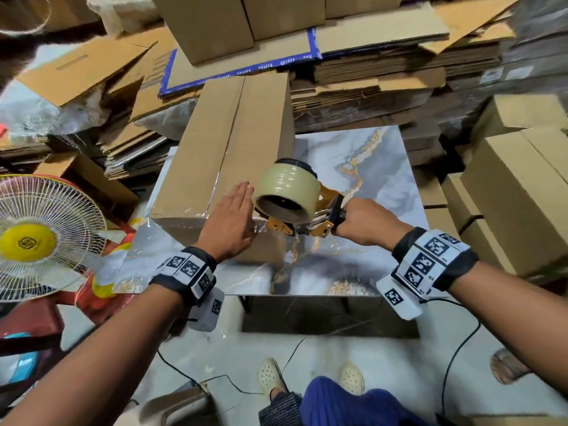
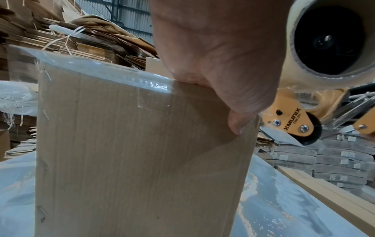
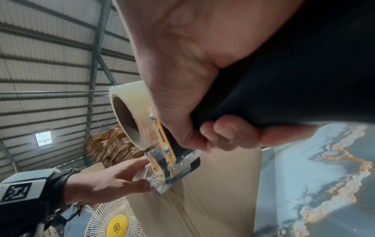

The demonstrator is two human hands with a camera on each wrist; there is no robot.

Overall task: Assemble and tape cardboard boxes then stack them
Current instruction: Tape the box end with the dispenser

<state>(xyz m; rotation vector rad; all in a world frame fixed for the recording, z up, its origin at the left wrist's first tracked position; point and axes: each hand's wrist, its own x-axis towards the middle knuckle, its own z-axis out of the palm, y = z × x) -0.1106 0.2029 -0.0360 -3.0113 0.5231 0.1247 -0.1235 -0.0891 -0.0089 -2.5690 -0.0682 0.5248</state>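
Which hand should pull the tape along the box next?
Probably the right hand: it already grips the tape dispenser at the box edge. The left hand lies flat, steadying the box.

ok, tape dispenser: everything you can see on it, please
The tape dispenser is a handheld gun: orange-yellow metal frame printed "MUNIX", black roller, black handle, and a thick roll of clear tape on its hub. The right hand grips the handle. It is tilted, nose down at the near top edge of the cardboard box, beside the flat left hand. A loose tape end hangs at the nose.
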